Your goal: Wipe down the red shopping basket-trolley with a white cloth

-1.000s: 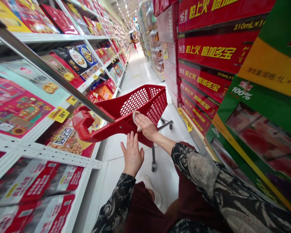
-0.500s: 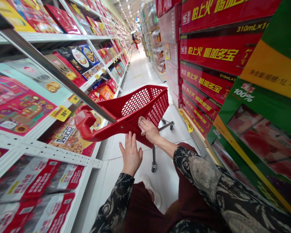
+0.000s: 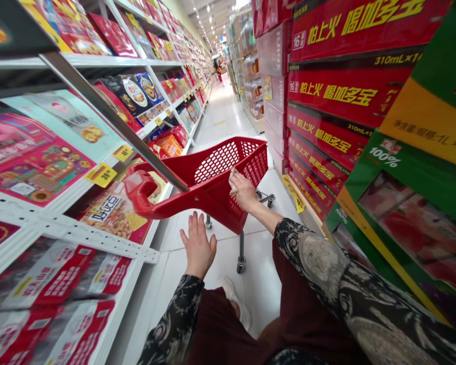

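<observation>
A red plastic shopping cart stands in the aisle in front of me, its mesh basket empty. My right hand presses a small whitish cloth against the cart's right side, fingers closed on it. Just under the cart's near end, my left hand is held out with its fingers spread and nothing in it, a little apart from the red plastic. Both sleeves are dark with a pale pattern.
Shelves of boxed snacks with yellow price tags line the left. Stacked red drink cartons and green juice cases wall the right. The white tiled aisle runs far ahead, where a person stands.
My right hand with the cloth has slid forward along the cart's side, from near the middle towards the mesh part. My left hand has dropped slightly away from the cart's underside.
</observation>
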A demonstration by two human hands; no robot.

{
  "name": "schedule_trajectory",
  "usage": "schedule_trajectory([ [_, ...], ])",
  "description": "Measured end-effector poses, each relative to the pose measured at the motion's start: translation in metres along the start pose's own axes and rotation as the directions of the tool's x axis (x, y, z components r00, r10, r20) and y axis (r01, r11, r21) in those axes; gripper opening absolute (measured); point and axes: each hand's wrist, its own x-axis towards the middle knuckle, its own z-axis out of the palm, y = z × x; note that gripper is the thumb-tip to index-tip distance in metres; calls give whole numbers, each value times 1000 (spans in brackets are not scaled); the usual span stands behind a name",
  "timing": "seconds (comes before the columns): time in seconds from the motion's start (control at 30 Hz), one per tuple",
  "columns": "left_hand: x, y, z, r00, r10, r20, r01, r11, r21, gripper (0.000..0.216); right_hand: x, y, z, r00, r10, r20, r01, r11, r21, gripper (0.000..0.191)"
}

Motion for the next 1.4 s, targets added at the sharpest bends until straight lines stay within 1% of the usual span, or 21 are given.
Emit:
schedule_trajectory([
  [0.07, 0, 0, 0, 1000, -3, -2, 3, 1000, 1, 62, 0, 0, -2, 996, 2, 92, 1, 999, -32, 36],
  [0.13, 0, 1, 0, 1000, 4, 1, -4, 1000, 3, 62, -11, -2, 0, 985, -29, 168, 37, 999, -39, 33],
  [0.23, -2, 3, 0, 1000, 16, 0, -16, 1000, -2, 61, -31, -8, 1, 961, -90, 262, 91, 996, 10, 26],
  [0.3, -3, 4, -2, 1000, 25, -12, -25, 1000, -14, 61, -35, -19, -2, 951, -109, 289, 93, 993, 70, 23],
  [0.33, -3, 5, -3, 999, 32, -23, -32, 999, -23, 61, -34, -27, -5, 957, -119, 265, 93, 990, 106, 24],
  [0.37, -3, 5, -5, 998, 41, -38, -42, 999, -33, 62, -30, -37, -9, 969, -130, 209, 101, 984, 146, 26],
  [0.43, -1, 7, -10, 996, 60, -72, -64, 997, -53, 62, -18, -62, -16, 986, -165, 28, 155, 963, 220, 32],
  [0.5, 1, 8, -15, 993, 64, -102, -71, 995, -67, 62, -5, -88, -22, 968, -224, -115, 247, 934, 259, 32],
  [0.53, 2, 9, -17, 992, 58, -112, -66, 995, -73, 62, 1, -100, -24, 952, -270, -143, 300, 916, 266, 31],
  [0.63, 4, 7, -21, 990, 30, -136, -42, 995, -91, 61, 8, -126, -30, 912, -377, -162, 409, 865, 289, 28],
  [0.73, 1, 0, -20, 987, 15, -160, -33, 994, -106, 59, 9, -137, -41, 891, -388, -235, 447, 841, 304, 30],
  [0.8, -2, -4, -18, 985, 4, -173, -24, 993, -116, 59, 12, -141, -48, 886, -353, -300, 436, 853, 287, 34],
  [0.87, -3, -7, -15, 984, -18, -175, -5, 991, -130, 58, 16, -141, -49, 900, -317, -300, 395, 884, 250, 37],
  [0.9, -4, -7, -14, 985, -30, -171, 6, 990, -138, 58, 17, -140, -47, 913, -313, -262, 374, 899, 228, 37],
  [0.97, -3, -6, -12, 987, -49, -154, 26, 988, -152, 58, 17, -135, -35, 937, -320, -139, 342, 921, 189, 37],
  [1.03, -3, -5, -11, 989, -65, -135, 43, 986, -164, 59, 14, -125, -21, 943, -330, -31, 331, 929, 164, 37],
  [1.1, -3, -6, -11, 990, -87, -112, 66, 983, -172, 60, 11, -113, -11, 948, -318, 10, 313, 938, 150, 37],
  [1.2, -6, -12, -10, 988, -136, -67, 122, 976, -179, 62, 15, -89, -10, 968, -249, 36, 242, 962, 129, 39],
  [1.27, -8, -18, -8, 986, -163, -43, 152, 971, -184, 63, 21, -76, -17, 988, -145, 57, 138, 984, 117, 40],
  [1.33, -9, -21, -5, 985, -168, -31, 159, 969, -191, 63, 24, -74, -25, 999, -40, 31, 36, 993, 116, 41],
  [1.4, -8, -22, -2, 986, -164, -29, 155, 967, -203, 63, 20, -86, -30, 999, -29, -30, 33, 992, 121, 41],
])
